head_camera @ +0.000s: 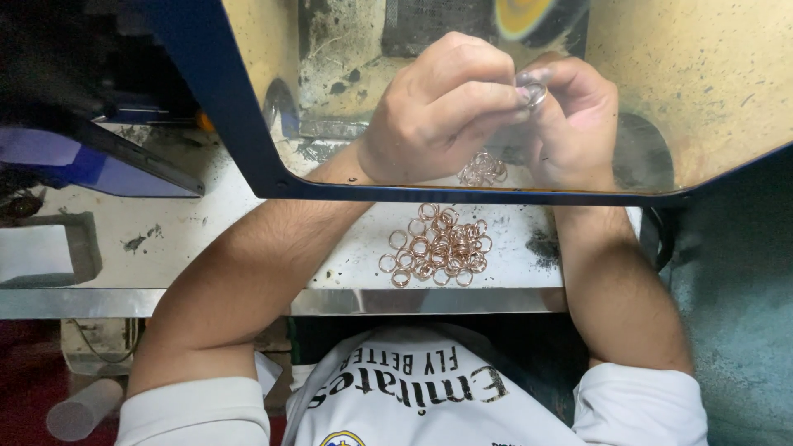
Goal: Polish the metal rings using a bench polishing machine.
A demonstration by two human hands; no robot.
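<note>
Both my hands are raised behind a clear shield [710,91] with a dark blue frame. My left hand [438,111] and my right hand [574,120] meet at the fingertips and pinch one small metal ring [535,92] between them. A spinning buffing wheel [529,16] sits just above the ring at the top edge. A heap of several copper-coloured rings [436,246] lies on the metal bench below my hands. A smaller cluster of rings [483,169] lies behind the shield.
The worn metal bench [231,248] has a front edge near my chest. A dark blue panel [91,161] juts in at the left. A pale cylinder [83,409] lies low at the left. Dark grit [543,246] sits beside the ring heap.
</note>
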